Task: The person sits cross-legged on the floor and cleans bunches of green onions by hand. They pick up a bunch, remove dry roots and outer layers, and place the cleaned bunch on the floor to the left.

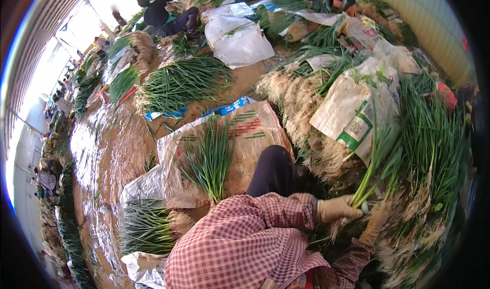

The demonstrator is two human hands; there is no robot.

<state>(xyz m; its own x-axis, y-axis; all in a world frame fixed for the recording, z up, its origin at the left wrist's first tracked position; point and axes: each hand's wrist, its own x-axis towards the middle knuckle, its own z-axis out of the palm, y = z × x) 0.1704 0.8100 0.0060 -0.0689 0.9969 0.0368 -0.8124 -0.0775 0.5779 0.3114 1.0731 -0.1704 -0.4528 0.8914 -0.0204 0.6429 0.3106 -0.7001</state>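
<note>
Around the lower stalks of a few green onions [363,185], my gloved left hand [340,209] is closed, with their pale roots hanging below. Close by on the right, my gloved right hand [379,214] is at the base of more green stalks; its fingers are blurred and partly hidden. A large heap of green onions with tangled roots [425,166] lies beside and beyond both hands. Left of my knee, a small bunch of green onions [214,162] rests on a woven plastic sack [249,151].
Another onion bunch [147,227] lies at the lower left, and a larger pile [187,84] farther off on the wet floor [115,143]. A printed white sack [356,109] covers part of the root heap. Other people [164,15] sit among piles at the top.
</note>
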